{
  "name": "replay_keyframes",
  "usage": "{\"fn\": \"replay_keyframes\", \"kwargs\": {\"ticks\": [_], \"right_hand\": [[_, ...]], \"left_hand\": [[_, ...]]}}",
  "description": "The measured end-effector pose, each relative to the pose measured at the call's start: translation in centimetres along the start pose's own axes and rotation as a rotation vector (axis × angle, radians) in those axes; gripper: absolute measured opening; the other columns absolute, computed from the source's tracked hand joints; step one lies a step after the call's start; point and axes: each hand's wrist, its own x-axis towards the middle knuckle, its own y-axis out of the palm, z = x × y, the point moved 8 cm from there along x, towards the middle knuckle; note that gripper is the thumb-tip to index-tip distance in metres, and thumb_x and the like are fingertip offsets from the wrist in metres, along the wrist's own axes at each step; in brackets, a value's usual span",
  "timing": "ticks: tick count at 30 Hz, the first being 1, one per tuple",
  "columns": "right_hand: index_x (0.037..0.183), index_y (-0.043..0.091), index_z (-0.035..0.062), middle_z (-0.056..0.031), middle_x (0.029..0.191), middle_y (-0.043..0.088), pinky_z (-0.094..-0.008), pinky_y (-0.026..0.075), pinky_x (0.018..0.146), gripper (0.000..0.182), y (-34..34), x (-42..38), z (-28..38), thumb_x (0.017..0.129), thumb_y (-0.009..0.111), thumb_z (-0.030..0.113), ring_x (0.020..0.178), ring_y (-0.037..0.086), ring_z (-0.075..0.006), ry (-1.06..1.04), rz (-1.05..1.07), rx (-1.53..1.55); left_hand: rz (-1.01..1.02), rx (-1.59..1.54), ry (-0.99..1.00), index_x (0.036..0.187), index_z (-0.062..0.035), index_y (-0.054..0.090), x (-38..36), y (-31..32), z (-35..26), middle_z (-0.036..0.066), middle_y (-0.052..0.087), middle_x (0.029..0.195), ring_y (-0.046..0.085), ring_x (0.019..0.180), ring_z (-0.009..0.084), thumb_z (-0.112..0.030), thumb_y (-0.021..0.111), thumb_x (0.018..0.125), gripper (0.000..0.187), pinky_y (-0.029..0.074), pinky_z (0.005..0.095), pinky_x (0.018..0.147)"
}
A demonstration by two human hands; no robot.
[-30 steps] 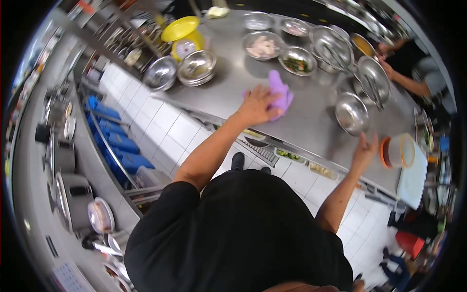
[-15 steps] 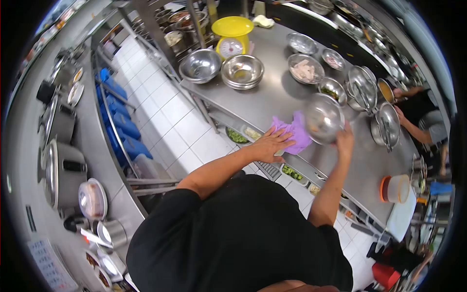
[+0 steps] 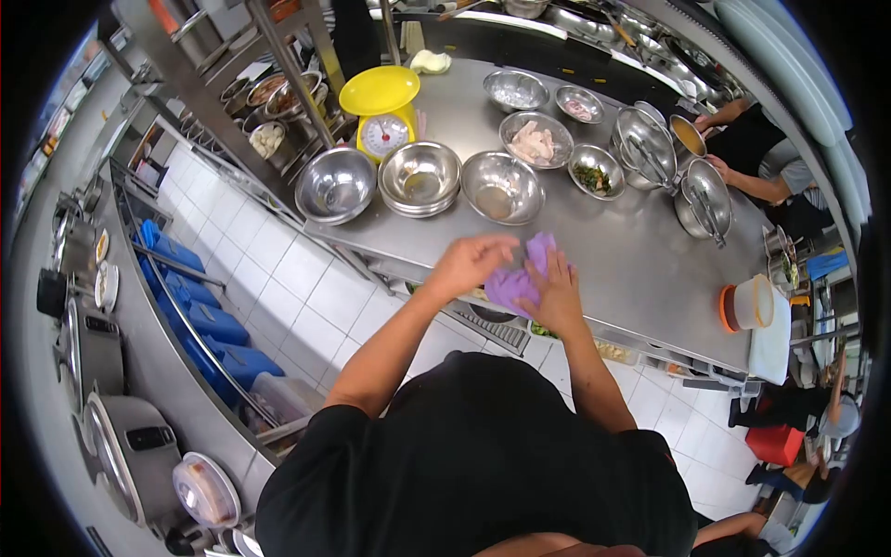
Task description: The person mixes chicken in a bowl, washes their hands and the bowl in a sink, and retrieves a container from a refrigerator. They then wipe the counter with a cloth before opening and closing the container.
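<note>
A purple cloth (image 3: 509, 290) lies bunched at the front edge of the steel counter (image 3: 640, 269). On its right part rests my right hand (image 3: 559, 295), flat with the fingers spread. My left hand (image 3: 471, 264) is raised just left of the cloth, its fingers apart and slightly bent, holding nothing. Beyond the hands stands a steel bowl (image 3: 502, 187). To its left are stacked steel bowls (image 3: 419, 178) and another steel bowl (image 3: 336, 186).
A yellow scale (image 3: 382, 135) stands behind the bowls. Bowls of meat (image 3: 532, 142) and greens (image 3: 592, 174) sit farther back. Tubs (image 3: 754, 302) are at the right. A co-worker's arms (image 3: 756, 181) reach in at the back right. Blue bins (image 3: 200, 320) line the left.
The steel bowl from my right hand now stands beside the stack, released. My right hand has come onto the cloth, while my left hand has lifted off it. The camera view has shifted.
</note>
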Motion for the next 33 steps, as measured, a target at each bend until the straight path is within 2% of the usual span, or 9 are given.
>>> {"fn": "replay_keyframes", "kwargs": {"ticks": [4,9,12,21,25,27,29,31,33], "right_hand": [[0.141,0.049,0.0180,-0.0191,0.154,0.030,-0.0594,0.020,0.114,0.057,1.9,-1.3,-6.3,0.087,0.061,0.031,0.142,0.027,-0.0388,-0.021,0.035,-0.104],[0.133,0.057,0.0143,-0.0175,0.150,0.037,-0.0578,0.021,0.114,0.047,-1.4,-4.1,-15.7,0.087,0.053,0.019,0.138,0.033,-0.0387,0.703,-0.234,-0.299],[0.129,0.059,0.0118,-0.0172,0.148,0.040,-0.0570,0.021,0.115,0.047,-1.4,-5.5,-14.0,0.083,0.053,0.015,0.137,0.034,-0.0394,0.586,-0.575,-0.229],[0.121,0.063,0.0103,-0.0188,0.142,0.046,-0.0550,0.023,0.114,0.045,-3.8,-5.4,-13.6,0.077,0.054,0.010,0.134,0.039,-0.0374,0.684,-0.570,-0.103],[0.121,0.063,0.0102,-0.0186,0.142,0.045,-0.0552,0.024,0.113,0.045,-3.2,-5.0,-13.8,0.078,0.054,0.010,0.134,0.040,-0.0372,0.679,-0.504,-0.108],[0.123,0.062,0.0124,-0.0168,0.144,0.045,-0.0563,0.024,0.113,0.044,-3.0,-5.2,-14.3,0.079,0.054,0.012,0.134,0.039,-0.0365,0.646,-0.545,-0.155],[0.124,0.061,0.0137,-0.0154,0.144,0.044,-0.0569,0.024,0.113,0.045,-2.5,-4.9,-14.0,0.080,0.053,0.013,0.134,0.039,-0.0360,0.634,-0.527,-0.176],[0.126,0.060,0.0140,-0.0148,0.144,0.045,-0.0572,0.025,0.112,0.046,-2.5,-4.7,-13.5,0.080,0.054,0.013,0.134,0.039,-0.0359,0.633,-0.481,-0.199],[0.126,0.059,0.0141,-0.0147,0.144,0.045,-0.0576,0.026,0.112,0.047,-2.7,-4.6,-13.5,0.080,0.054,0.013,0.134,0.039,-0.0359,0.626,-0.474,-0.231]], "left_hand": [[-0.296,0.087,0.182,0.128,-0.0095,0.059,9.6,-6.8,-3.1,0.008,0.069,0.101,0.063,0.091,0.0133,-0.031,0.061,0.094,0.040,0.050,0.0300,0.083],[-0.367,0.007,-0.115,0.146,-0.0057,0.032,26.0,-11.7,5.4,0.008,0.064,0.114,0.060,0.101,0.0196,-0.020,0.064,0.090,0.066,0.051,0.0369,0.082],[-0.366,-0.304,-0.346,0.145,-0.0061,0.029,31.2,-11.6,9.6,0.013,0.058,0.113,0.058,0.091,0.0241,-0.028,0.067,0.087,0.072,0.051,0.0409,0.074],[-0.378,-0.674,-0.492,0.128,0.0033,0.045,43.7,-12.4,21.3,0.020,0.062,0.105,0.067,0.078,0.0354,-0.015,0.053,0.092,0.041,0.060,0.0425,0.065],[-0.643,-0.604,-0.422,0.137,0.0014,0.034,41.2,-14.2,18.4,0.022,0.062,0.108,0.067,0.079,0.0356,-0.008,0.046,0.091,0.048,0.060,0.0443,0.063],[-0.515,-0.598,-0.182,0.141,-0.0001,0.028,40.9,-17.1,17.2,0.025,0.056,0.120,0.065,0.087,0.0367,-0.010,0.050,0.089,0.057,0.060,0.0436,0.058],[-0.457,-0.278,-0.148,0.138,0.0012,0.035,37.0,-18.9,11.8,0.022,0.058,0.117,0.065,0.087,0.0325,-0.012,0.053,0.089,0.054,0.058,0.0407,0.062],[-0.483,-0.141,-0.201,0.112,-0.0035,0.062,31.0,-18.6,5.4,0.009,0.066,0.093,0.066,0.086,0.0222,-0.020,0.063,0.087,0.029,0.054,0.0343,0.063],[-0.278,0.021,-0.209,0.116,-0.0047,0.061,28.5,-20.1,7.0,0.008,0.066,0.098,0.065,0.087,0.0212,-0.027,0.069,0.085,0.039,0.052,0.0316,0.068]]}}
